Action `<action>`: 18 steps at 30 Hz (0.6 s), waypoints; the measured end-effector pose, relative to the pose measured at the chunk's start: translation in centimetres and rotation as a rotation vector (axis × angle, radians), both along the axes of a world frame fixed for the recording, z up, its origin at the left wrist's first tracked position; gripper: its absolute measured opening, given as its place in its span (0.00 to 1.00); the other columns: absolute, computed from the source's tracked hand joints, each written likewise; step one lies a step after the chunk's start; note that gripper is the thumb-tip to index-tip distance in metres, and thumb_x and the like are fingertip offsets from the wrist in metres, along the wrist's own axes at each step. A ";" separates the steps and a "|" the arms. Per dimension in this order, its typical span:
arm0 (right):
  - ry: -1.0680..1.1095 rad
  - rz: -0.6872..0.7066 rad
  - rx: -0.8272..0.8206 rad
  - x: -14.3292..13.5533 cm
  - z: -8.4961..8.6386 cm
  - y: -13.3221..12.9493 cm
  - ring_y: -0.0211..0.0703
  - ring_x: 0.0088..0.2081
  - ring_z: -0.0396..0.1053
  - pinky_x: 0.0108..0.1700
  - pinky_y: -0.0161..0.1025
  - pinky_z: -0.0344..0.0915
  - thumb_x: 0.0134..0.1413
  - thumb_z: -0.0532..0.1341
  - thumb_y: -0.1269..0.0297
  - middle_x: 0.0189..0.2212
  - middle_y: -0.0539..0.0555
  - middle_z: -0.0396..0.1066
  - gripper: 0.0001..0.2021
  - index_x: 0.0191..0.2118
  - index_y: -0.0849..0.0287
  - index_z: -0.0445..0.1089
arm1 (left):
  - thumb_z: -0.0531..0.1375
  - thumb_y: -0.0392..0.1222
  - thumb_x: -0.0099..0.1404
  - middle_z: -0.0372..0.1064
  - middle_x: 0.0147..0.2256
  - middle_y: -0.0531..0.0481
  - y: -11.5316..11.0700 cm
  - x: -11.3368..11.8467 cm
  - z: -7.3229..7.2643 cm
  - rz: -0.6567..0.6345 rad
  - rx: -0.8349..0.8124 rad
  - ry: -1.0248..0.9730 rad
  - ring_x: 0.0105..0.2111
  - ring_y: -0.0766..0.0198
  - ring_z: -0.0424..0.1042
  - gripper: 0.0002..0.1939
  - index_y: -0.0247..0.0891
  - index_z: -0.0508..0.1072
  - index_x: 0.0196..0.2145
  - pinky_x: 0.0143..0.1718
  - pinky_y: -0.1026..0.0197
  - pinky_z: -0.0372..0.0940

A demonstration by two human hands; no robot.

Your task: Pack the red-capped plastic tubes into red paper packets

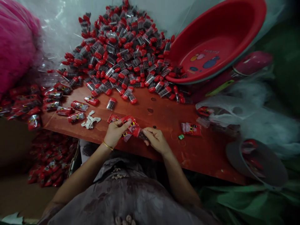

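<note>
Near the front edge of the reddish table, my left hand (114, 133) is closed on a red printed wrapper (132, 125). My right hand (156, 139) pinches a dark, clear-sided container (142, 135), whose other end is at the wrapper's opening. More red wrappers (113, 118) lie flat beneath and beside my left fingers. A white crumpled strip (90, 120) rests left of my left hand. Behind the hands stands a single small container (111, 103) with a red cap.
A large heap of red-capped containers (126, 53) covers the back. A red basin (217, 40) leans at the back right. Wrapped packs (76, 117) lie left, with more in a box below. Right are a red packet (191, 128), plastic bags (236, 109) and a grey bin (234, 153).
</note>
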State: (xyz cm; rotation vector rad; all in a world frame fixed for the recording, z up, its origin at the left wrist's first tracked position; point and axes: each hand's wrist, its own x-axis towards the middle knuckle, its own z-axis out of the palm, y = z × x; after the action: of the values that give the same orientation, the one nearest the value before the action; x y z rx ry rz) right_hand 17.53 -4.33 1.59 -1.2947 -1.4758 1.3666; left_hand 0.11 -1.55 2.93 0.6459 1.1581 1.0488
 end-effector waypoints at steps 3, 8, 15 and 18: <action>0.055 -0.030 0.000 -0.4 0.0 0.1 0.29 0.13 0.51 0.16 0.29 0.48 0.56 0.53 0.49 0.12 0.43 0.59 0.18 0.27 0.59 0.67 | 0.70 0.49 0.41 0.75 0.25 0.50 0.0 -0.3 -0.4 -0.014 0.060 0.074 0.23 0.68 0.68 0.18 0.33 0.79 0.28 0.27 0.66 0.64; 0.122 -0.034 -0.019 -1.1 -0.2 0.1 0.29 0.12 0.52 0.15 0.28 0.47 0.55 0.53 0.48 0.13 0.43 0.61 0.18 0.28 0.59 0.65 | 0.70 0.46 0.43 0.75 0.26 0.51 -0.2 0.3 -1.0 -0.004 0.112 0.018 0.25 0.68 0.69 0.15 0.34 0.78 0.27 0.31 0.65 0.65; 0.176 -0.132 0.050 -2.8 -1.4 0.6 0.29 0.14 0.54 0.18 0.29 0.53 0.58 0.51 0.48 0.15 0.43 0.62 0.18 0.30 0.58 0.63 | 0.72 0.46 0.38 0.73 0.25 0.51 -0.3 1.2 -1.5 0.060 0.021 -0.070 0.23 0.71 0.67 0.19 0.32 0.75 0.26 0.28 0.68 0.63; 0.235 -0.102 0.023 -3.4 -2.0 0.5 0.29 0.16 0.58 0.20 0.29 0.57 0.57 0.52 0.48 0.20 0.43 0.64 0.16 0.34 0.57 0.62 | 0.72 0.46 0.38 0.70 0.22 0.53 0.1 0.9 -1.0 0.086 -0.010 -0.122 0.20 0.73 0.64 0.19 0.32 0.73 0.25 0.24 0.68 0.60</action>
State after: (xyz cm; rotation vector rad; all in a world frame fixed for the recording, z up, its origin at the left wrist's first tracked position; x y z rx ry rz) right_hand 14.11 -3.87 -0.37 -1.1359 -1.2461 1.3789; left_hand 1.01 -1.42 1.91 0.5210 1.0917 1.1393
